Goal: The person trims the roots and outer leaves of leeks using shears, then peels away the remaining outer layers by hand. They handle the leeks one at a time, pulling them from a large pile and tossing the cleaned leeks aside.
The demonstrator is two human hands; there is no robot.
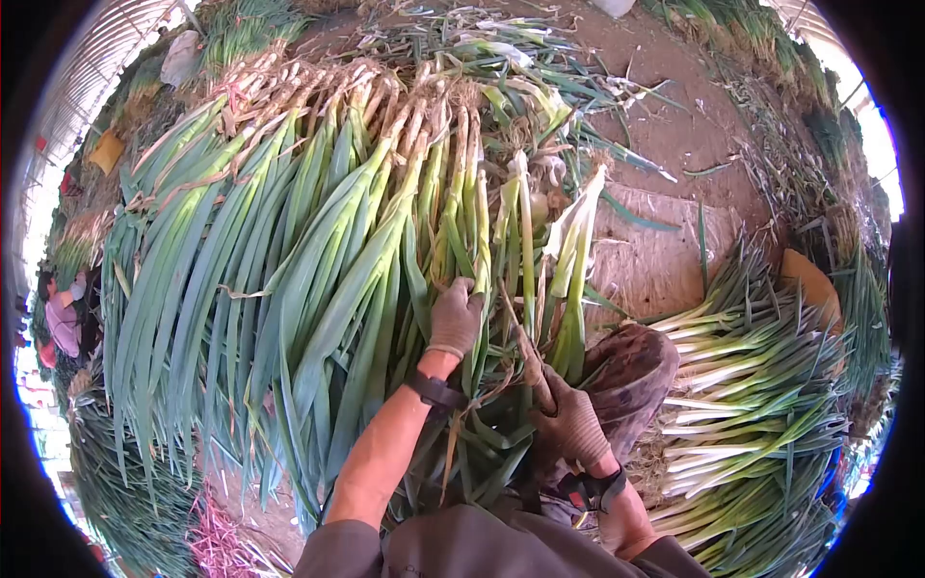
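Note:
My left hand (456, 318), in a grey-brown glove, is closed around the leaves of a large green onion (482, 231) at the near side of a big pile. My right hand (575, 424), gloved too, grips a slim, knife-like tool (530, 361) with a brown wooden-looking handle. Its thin end points up and away, just right of my left hand. The pile of untrimmed green onions (328, 212) has dry roots at the far end and long leaves toward me. A few loose, paler stalks (578, 246) lie right of the tool.
Cleaner green onions (727, 385) are stacked at my right, white stems facing me. My bent knee (631, 380) is beside my right hand. Leaf scraps litter the dirt floor (665, 106). Pink ties (226, 539) lie at lower left. Another person (63, 313) is at far left.

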